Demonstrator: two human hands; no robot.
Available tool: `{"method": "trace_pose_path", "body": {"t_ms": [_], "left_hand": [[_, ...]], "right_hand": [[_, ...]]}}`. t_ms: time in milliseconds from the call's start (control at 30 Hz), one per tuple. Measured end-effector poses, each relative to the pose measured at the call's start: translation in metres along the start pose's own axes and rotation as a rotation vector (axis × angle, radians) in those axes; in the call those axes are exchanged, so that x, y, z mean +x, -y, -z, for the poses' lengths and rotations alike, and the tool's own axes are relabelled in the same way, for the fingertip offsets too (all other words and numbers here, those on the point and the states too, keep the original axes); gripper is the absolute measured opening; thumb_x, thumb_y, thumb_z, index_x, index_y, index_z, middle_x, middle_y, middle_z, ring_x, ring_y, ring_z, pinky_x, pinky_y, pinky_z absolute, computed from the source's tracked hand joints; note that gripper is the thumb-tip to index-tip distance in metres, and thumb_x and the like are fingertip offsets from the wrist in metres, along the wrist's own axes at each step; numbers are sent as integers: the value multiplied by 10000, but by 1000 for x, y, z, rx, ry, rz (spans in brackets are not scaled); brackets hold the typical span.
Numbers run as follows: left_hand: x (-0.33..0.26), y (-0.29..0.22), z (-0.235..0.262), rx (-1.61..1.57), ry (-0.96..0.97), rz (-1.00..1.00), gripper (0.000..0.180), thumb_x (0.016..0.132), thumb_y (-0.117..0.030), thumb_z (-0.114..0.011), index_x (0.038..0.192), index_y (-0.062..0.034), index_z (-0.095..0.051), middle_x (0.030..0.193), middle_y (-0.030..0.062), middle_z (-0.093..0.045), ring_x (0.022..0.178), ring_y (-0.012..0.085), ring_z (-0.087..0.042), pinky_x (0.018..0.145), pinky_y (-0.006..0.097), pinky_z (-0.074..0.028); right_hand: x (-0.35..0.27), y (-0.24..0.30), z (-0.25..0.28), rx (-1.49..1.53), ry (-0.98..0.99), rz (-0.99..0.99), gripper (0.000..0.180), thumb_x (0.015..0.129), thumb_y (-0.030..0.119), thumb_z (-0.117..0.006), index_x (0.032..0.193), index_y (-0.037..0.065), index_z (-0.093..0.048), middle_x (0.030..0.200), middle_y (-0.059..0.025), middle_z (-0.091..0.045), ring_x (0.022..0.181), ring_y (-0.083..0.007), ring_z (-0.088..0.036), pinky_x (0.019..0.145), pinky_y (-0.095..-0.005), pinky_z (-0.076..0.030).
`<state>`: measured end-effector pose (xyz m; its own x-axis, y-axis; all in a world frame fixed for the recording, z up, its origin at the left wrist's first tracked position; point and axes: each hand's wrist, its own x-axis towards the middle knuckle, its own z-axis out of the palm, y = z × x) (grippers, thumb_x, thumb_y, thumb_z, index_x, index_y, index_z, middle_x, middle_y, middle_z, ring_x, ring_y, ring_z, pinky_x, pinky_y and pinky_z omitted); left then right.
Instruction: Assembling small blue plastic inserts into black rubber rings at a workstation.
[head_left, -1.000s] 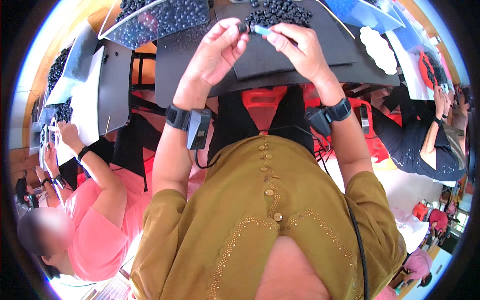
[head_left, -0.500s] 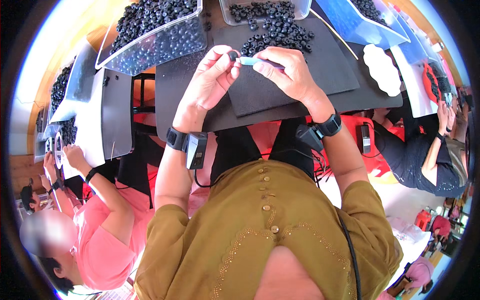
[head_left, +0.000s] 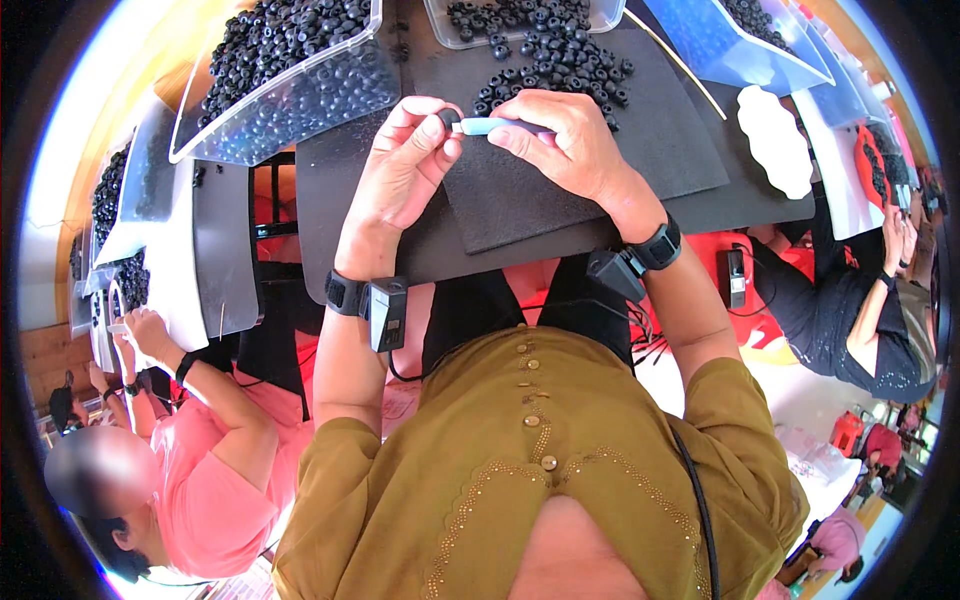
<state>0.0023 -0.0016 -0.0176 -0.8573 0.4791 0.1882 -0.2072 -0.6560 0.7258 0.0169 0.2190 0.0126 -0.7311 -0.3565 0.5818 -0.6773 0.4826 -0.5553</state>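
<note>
My left hand [head_left: 408, 165] pinches a small black round piece [head_left: 449, 117] between thumb and fingers, above the near part of the table. From the other side, my right hand [head_left: 575, 145] is wrapped round a slim light-blue tool [head_left: 484, 126], its pale tip against or very close to the piece. The exact kind of tool does not show. Below and beyond the hands lies a dark flat mat [head_left: 610, 185]. A loose heap of similar black pieces [head_left: 560, 65], many with a hole, spreads over its far part, partly hidden by my right hand.
A clear bin [head_left: 185, 150] full of black pieces stands at the far left. Behind the heap is another clear container [head_left: 458, 42]. At right are a blue bin [head_left: 700, 60], a thin stick [head_left: 680, 65] and a white scalloped tray [head_left: 775, 140]. People sit at both sides.
The view has shifted slightly. My hands, still meeting at the piece and tool, appear a little further left. The person at left has moved their hands a little.
</note>
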Motion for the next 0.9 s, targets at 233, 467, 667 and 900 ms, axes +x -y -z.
{"method": "trace_pose_path", "body": {"t_ms": [233,467,667,900], "left_hand": [[1,0,-5,-23,-28,26,133,965,-112,-596,1078,-42,-598,1013,51,-623,864,118,-596,777,233,-520],[2,1,-1,-25,17,53,144,976,-93,-562,1117,-69,-566,1060,75,-584,919,121,-568,795,217,-508],[2,2,-1,-29,21,52,138,972,-99,-568,1108,-73,-568,1047,76,-587,914,133,-554,790,223,-500],[4,0,-4,-16,59,67,70,955,-103,-604,1012,-63,-604,977,78,-626,832,139,-574,734,231,-494]], "right_hand": [[-1,-4,-2,2,-21,26,283,865,341,-683,894,60,-694,780,-104,-654,674,-303,-639,589,-364,-497],[-3,-5,-2,-17,-41,17,270,860,332,-690,891,64,-691,771,-100,-653,656,-301,-638,573,-360,-494],[-4,-6,-2,-14,-52,7,259,861,329,-689,888,71,-690,750,-96,-641,646,-303,-631,563,-371,-483],[-1,-13,-8,5,-166,22,253,879,310,-676,867,58,-693,728,-116,-630,627,-301,-622,551,-367,-473]]}}
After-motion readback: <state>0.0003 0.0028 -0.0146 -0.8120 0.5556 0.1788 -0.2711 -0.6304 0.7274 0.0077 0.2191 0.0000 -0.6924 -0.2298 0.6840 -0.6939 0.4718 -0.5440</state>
